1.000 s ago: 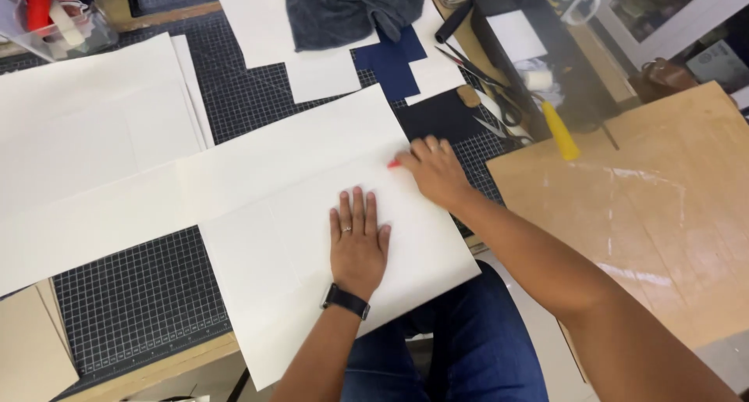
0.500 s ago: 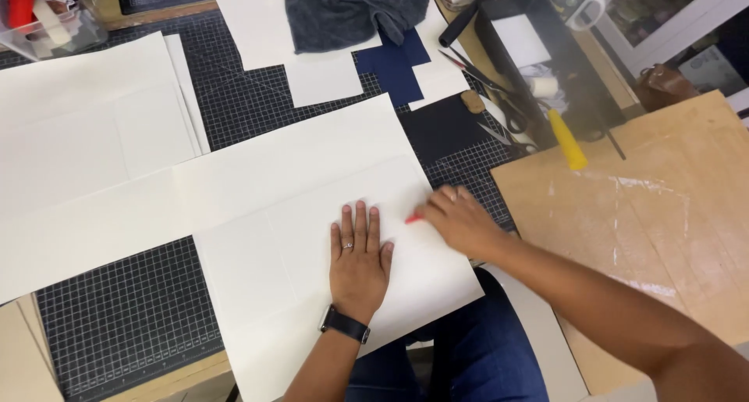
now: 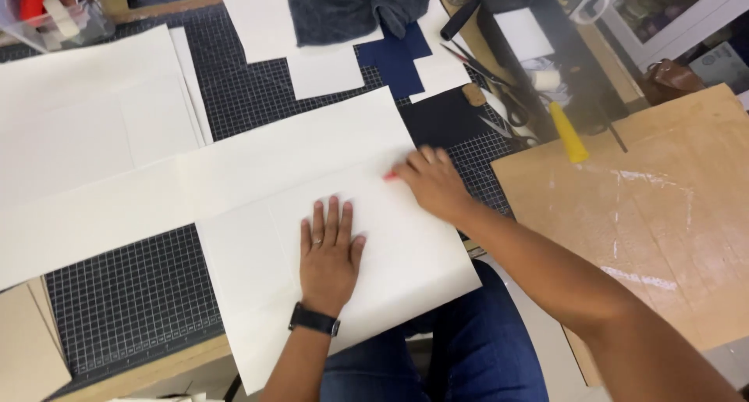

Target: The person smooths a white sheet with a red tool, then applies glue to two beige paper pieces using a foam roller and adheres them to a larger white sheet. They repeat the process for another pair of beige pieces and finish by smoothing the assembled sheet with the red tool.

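- On the desk before me, a large cream sheet of folded paper (image 3: pixel 343 238) lies over a dark gridded cutting mat (image 3: pixel 133 300), its near corner hanging past the desk edge.
- My left hand (image 3: pixel 329 250) lies flat on that sheet, fingers spread and pressing down; a black watch (image 3: pixel 314 320) sits on the wrist.
- My right hand (image 3: pixel 433 183) rests at the sheet's far right corner, its grip pinched on a small red tool (image 3: pixel 390 176) whose tip touches the paper; I see little of the tool.
- Beyond the sheet lie more cream paper pieces (image 3: pixel 94 113), a navy blue paper cutout (image 3: pixel 398 58) and a crumpled grey cloth (image 3: pixel 343 8).
- Off to the right, scissors (image 3: pixel 499 97) and a yellow-handled tool (image 3: pixel 568 133) lie near a black tray (image 3: pixel 593 90), beside a bare wooden board (image 3: pixel 647 215).
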